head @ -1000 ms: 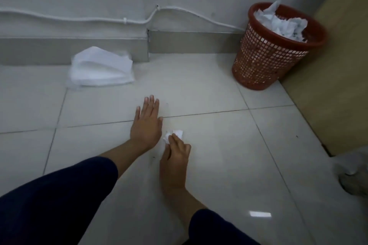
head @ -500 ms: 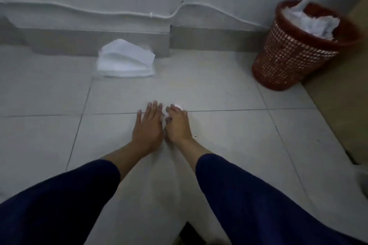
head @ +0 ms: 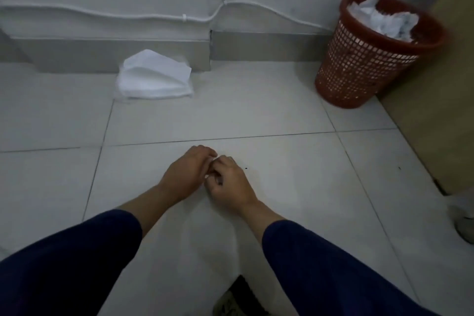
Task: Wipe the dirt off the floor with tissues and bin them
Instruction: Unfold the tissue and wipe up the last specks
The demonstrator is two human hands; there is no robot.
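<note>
My left hand and my right hand are curled together on the white floor tile, fingers touching. Only a sliver of a crumpled white tissue shows between them; most of it is hidden inside the fingers. A tiny dark speck of dirt lies just right of my right hand. A stack of clean white tissues rests by the skirting at the back. The red mesh bin stands at the back right, filled with used white tissues.
A wooden panel runs along the right side behind the bin. A white cable runs along the wall. A shoe sits at the right edge; another shoe tip shows at the bottom. Another speck lies at right.
My left hand, flat on the floor before, has curled up. My right hand moved the tissue forward beside it, and both hands now close around the tissue.
</note>
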